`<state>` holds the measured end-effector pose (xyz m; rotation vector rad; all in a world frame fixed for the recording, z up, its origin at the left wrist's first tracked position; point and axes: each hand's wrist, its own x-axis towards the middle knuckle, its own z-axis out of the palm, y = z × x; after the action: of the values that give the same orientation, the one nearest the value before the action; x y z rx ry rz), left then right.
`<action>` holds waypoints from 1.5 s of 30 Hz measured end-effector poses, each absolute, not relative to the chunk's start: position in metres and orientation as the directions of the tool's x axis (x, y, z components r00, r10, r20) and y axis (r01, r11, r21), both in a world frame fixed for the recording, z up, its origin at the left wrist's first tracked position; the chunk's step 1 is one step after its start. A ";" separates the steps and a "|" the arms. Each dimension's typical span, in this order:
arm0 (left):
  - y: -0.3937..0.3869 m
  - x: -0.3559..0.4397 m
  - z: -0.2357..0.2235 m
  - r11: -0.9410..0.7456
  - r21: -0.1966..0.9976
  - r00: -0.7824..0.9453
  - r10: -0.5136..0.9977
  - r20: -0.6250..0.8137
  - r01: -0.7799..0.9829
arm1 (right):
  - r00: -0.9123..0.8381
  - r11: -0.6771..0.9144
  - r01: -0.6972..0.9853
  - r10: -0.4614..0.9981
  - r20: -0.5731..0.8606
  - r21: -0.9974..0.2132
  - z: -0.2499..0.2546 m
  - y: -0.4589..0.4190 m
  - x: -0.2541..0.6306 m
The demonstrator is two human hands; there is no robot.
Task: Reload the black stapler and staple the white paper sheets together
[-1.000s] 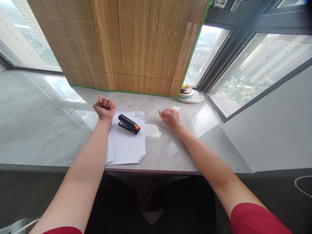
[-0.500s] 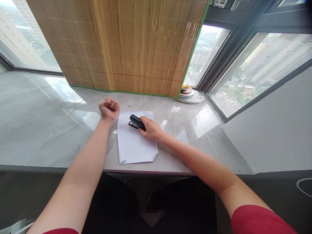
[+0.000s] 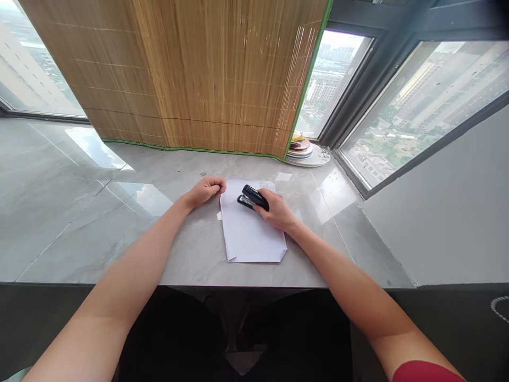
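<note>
My right hand (image 3: 277, 209) is wrapped round the rear end of a black stapler (image 3: 255, 198). The stapler's jaws point left and stand apart, above the upper part of white paper (image 3: 250, 233). At the paper's upper left corner, my left hand (image 3: 207, 191) is closed with its thumb and fingers pinched on the edge. The fingertips there are partly hidden. The paper lies slightly turned, its two lower corners folded, and a printed patch (image 3: 267, 185) shows at its upper right beside my right hand.
The paper lies on a grey marble-look sill (image 3: 191, 239), whose front edge runs below it. A bamboo blind (image 3: 191, 79) hangs along the back. Stacked plates (image 3: 301, 150) stand in the far right corner by the window frame, with a white wall (image 3: 445, 212) at right.
My right hand has taken hold of the stapler, which was lying on the paper. Paper and stapler have shifted right. My left hand has turned over from a raised fist and moved right to the paper's corner.
</note>
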<state>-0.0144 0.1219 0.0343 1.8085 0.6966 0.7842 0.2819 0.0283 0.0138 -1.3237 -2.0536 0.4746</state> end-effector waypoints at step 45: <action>0.120 -0.016 0.037 -0.663 0.537 0.768 0.639 0.042 0.522 | -0.369 0.391 0.569 0.908 0.200 -0.724 0.027 0.037 0.311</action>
<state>-0.0159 0.1203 0.0374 2.4547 0.8699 0.3094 0.3106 0.0372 0.0272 -1.2593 -2.0645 0.7480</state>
